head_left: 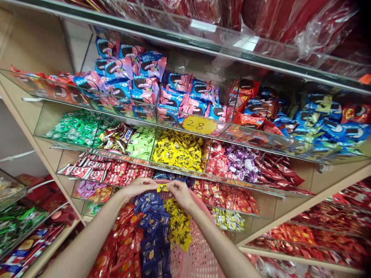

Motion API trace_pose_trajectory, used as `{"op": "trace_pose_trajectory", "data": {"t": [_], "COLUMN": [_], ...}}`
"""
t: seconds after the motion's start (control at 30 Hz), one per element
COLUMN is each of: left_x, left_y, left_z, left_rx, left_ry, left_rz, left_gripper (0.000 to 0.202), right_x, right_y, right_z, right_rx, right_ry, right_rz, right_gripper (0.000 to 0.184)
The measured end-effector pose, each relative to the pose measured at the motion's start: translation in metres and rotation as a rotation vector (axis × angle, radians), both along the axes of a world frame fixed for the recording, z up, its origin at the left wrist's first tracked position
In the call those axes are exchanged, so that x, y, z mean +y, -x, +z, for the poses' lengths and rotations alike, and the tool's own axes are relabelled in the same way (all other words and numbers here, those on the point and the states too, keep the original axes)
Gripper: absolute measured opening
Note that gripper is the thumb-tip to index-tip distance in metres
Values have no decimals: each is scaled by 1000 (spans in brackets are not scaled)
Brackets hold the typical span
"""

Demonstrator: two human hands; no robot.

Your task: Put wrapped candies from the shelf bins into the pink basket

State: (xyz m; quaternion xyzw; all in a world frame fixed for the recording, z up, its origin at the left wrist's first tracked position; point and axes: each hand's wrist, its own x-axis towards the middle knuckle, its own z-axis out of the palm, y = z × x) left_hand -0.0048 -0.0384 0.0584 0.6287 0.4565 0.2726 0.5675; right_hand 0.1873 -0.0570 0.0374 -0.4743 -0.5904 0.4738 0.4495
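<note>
Between my two hands is a small yellow wrapped candy (162,187). My left hand (140,187) pinches its left end and my right hand (180,193) pinches the right end. Just below them is a pink basket (199,241) with a perforated wall. Inside it lie red packets (123,239) on the left, dark blue packets (155,231) in the middle and more yellow candies (179,224) on the right. Beyond my hands, a shelf bin holds a heap of similar yellow candies (177,150).
Glass-fronted shelves rise ahead. Blue and pink cookie packs (118,69) fill the upper one, with a yellow price tag (199,124) marked 28. Below sit green candies (75,127) and purple candies (243,162). A wooden side panel (37,143) bounds the left.
</note>
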Motion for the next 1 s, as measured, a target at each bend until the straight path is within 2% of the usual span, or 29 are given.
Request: {"op": "trace_pose_trajectory", "data": {"t": [0.07,0.2,0.3,0.37,0.47,0.63,0.77,0.9,1.0], "left_x": [-2,0,3,4,3,-1,-2,-1,-2], "left_y": [-1,0,0,0,0,-1,0,0,-1], "left_z": [5,9,6,5,5,8,8,7,9], "left_rx": [8,75,111,120,125,117,101,79,73], "left_ry": [74,30,39,45,29,20,18,11,22], "left_rz": [-14,37,41,31,37,52,62,58,60], "left_gripper": [44,46,48,49,49,48,47,47,48], "right_x": [-4,-20,-37,-48,-62,-70,-68,-66,-66], "right_y": [-14,-56,-85,-95,-90,-55,-40,-45,-47], "right_z": [13,36,41,41,40,38,25,10,6], "right_rx": [-78,-365,-690,-925,-1247,-1598,-1677,-1676,-1681], "right_ry": [-35,-131,-240,-275,-266,-239,-307,-384,-422], "right_rz": [50,150,140,175,243,354,377,314,251], "right_gripper": [26,22,17,16,19,24,22,19,17]}}
